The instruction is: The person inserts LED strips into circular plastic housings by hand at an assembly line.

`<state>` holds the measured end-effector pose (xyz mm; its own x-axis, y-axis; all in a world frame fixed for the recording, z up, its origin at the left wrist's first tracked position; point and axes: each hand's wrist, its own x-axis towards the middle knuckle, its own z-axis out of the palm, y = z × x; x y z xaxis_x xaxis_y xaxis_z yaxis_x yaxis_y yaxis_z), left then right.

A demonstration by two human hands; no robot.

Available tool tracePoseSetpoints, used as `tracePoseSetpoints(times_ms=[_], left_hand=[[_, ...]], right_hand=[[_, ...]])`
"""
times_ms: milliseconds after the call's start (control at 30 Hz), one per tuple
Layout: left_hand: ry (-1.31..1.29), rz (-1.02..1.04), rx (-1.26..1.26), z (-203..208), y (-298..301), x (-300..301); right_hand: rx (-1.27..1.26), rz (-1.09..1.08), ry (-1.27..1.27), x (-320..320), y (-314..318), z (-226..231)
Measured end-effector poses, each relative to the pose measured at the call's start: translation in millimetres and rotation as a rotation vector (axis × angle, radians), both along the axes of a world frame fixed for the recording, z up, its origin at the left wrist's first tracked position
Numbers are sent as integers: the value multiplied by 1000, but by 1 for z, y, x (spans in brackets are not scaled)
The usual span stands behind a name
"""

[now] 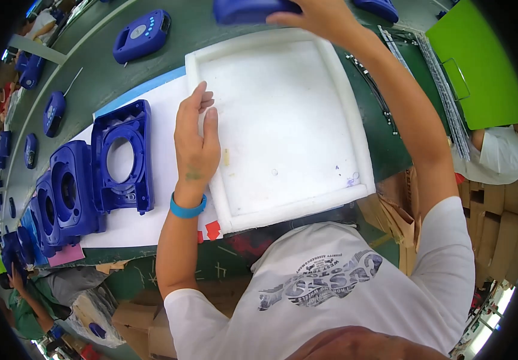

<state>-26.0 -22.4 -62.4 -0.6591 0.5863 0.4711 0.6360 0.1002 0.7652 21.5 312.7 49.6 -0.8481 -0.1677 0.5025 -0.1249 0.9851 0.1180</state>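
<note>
White T-shirt (385, 303) and blue wristband (188, 207)
Short sleeves (196, 321), and a dark print (322, 281) across the chest; below the left fingers (187, 109) a small greenish mark (193, 173) shows on the wrist, with the bright band farther down; below the right fingers (283, 20), the forearm (400, 96) is bare.

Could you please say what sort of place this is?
Probably a factory assembly line: a row of similar blue housings, more blue devices spaced along a green surface, and other people nearby.

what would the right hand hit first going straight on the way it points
Most likely the blue case at the picture's top edge, just left of the right hand; depth is unclear, they may be touching.
</note>
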Motion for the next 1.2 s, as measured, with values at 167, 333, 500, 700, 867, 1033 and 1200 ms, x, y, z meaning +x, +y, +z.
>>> tracePoseSetpoints(times_ms=[167, 333, 500, 700, 867, 1033, 1200], left_hand=[[61, -52, 20, 7, 13, 0], [81, -27, -5, 3, 2, 0], [156, -22, -67, 5, 0, 1], [324, 43, -290, 45, -15, 2], [626, 464, -728, 49, -78, -19], [365, 474, -1020, 52, -99, -24], [801, 341, -892, 121, -57, 16]], right_hand=[[-88, -169, -129, -33, 48, -58], [-380, 42, -185, 39, -48, -65], [-790, 296, -508, 123, -92, -62], [-1042, 99, -484, 128, -93, -83], [-1033, 117, -453, 129, -90, -84], [-943, 150, -428, 134, -87, -84], [-477, 190, 108, 137, -94, -66]])
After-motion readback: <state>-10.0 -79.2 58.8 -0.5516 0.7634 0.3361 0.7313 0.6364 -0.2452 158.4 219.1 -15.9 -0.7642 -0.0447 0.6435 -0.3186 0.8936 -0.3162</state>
